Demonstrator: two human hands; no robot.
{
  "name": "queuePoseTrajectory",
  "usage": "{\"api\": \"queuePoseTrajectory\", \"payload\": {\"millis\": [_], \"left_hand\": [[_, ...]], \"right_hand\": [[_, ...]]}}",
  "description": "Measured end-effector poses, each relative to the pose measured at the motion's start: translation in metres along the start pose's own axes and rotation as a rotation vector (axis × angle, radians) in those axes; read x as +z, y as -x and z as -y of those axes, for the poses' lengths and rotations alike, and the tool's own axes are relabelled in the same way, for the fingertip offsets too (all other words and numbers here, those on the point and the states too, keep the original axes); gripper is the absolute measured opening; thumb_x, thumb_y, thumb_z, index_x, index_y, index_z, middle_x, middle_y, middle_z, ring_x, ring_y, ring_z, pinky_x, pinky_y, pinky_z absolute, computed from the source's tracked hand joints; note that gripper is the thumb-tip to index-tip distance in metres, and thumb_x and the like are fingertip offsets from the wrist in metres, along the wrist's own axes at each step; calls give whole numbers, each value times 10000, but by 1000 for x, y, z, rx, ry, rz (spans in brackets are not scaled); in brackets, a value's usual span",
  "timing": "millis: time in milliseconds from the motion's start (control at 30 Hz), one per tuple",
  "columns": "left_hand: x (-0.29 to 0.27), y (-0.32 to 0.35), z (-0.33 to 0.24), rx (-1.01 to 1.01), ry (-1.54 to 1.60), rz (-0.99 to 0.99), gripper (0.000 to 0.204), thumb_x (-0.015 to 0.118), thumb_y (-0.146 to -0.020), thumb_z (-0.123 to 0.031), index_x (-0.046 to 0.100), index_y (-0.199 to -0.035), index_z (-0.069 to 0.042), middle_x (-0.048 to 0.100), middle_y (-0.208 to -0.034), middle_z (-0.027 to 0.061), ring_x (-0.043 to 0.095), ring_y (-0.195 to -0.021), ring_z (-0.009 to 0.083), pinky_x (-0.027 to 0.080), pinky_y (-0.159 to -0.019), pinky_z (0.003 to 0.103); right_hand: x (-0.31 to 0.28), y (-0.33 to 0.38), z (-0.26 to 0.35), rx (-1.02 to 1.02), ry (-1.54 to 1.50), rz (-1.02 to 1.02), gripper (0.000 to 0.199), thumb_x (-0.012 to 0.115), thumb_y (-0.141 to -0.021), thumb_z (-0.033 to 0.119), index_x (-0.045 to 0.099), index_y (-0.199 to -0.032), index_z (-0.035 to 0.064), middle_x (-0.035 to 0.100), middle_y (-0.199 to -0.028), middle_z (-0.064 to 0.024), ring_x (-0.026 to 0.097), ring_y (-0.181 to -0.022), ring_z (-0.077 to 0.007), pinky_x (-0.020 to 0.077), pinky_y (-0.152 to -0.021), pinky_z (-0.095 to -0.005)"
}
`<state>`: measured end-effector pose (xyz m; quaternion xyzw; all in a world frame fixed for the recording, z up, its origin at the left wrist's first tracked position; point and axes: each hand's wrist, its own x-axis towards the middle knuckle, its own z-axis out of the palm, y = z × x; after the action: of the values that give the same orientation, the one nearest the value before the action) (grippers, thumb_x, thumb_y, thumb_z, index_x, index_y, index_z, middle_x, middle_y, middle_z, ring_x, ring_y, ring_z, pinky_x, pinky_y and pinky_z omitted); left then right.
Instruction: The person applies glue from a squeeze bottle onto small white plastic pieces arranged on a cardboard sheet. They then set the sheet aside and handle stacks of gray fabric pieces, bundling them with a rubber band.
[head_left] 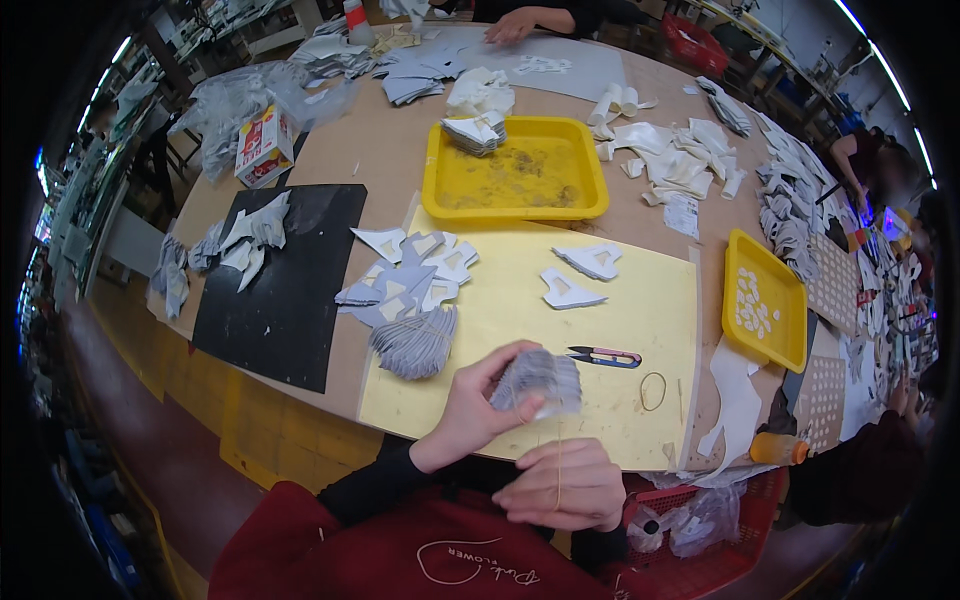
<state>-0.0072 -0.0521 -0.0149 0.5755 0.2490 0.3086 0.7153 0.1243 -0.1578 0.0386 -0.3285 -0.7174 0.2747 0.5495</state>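
My left hand is closed around a thick stack of grey fabric pieces, thumb on its near side. A thin yellowish rubber band stretches from the stack down to my right hand, whose fingers are curled with the band over them. Beyond the stack lie thread snips with dark handles. To their right, a loose rubber band rests on the yellow board. Left of my left hand sits another grey stack, beside a heap of white and grey cut pieces.
Two small white stacks lie on the board. Behind it stands a yellow tray; another yellow tray is at the right. A black mat lies left. A red basket sits below the table edge. Another person's hand is across the table.
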Motion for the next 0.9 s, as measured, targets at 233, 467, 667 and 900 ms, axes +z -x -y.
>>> {"api": "queuePoseTrajectory", "payload": {"millis": [233, 467, 667, 900], "left_hand": [[-6, -21, -11, -171, 1017, -230, 498, 521, -932, -338, 437, -1264, 24, 554, -1147, 134, 566, -989, 238, 486, -861, 318], [5, -6, -15, -348, 1154, -53, 553, 516, -920, -401, 412, -1308, -20, 514, -1244, 110, 548, -1031, 218, 459, -871, 309], [2, -3, -6, -140, 452, -8, 658, 755, -764, -251, 443, -1291, -14, 511, -1239, 92, 523, -1089, 171, 420, -967, 314], [-12, -8, -15, 234, -340, 188, 561, 783, -688, -117, 554, -1184, 9, 570, -1116, 102, 562, -1056, 206, 453, -909, 326]], "right_hand": [[48, 32, -27, 311, -481, -456, 70, 694, -785, 86, 685, -780, 17, 648, -680, -55, 573, -576, -178, 497, -739, -304], [45, 26, -42, -115, -2404, -1211, 509, 596, -895, 164, 417, -1366, 85, 448, -1363, -70, 489, -1131, -157, 507, -874, -229], [42, 4, -37, 450, -767, -924, 898, 760, -748, 174, 210, -1436, -4, 222, -1499, -103, 333, -1329, -229, 358, -1065, -345], [34, 12, -39, 442, -190, -743, 685, 728, -740, 205, 408, -1296, -36, 441, -1270, -101, 450, -1131, -212, 371, -974, -325]]}}
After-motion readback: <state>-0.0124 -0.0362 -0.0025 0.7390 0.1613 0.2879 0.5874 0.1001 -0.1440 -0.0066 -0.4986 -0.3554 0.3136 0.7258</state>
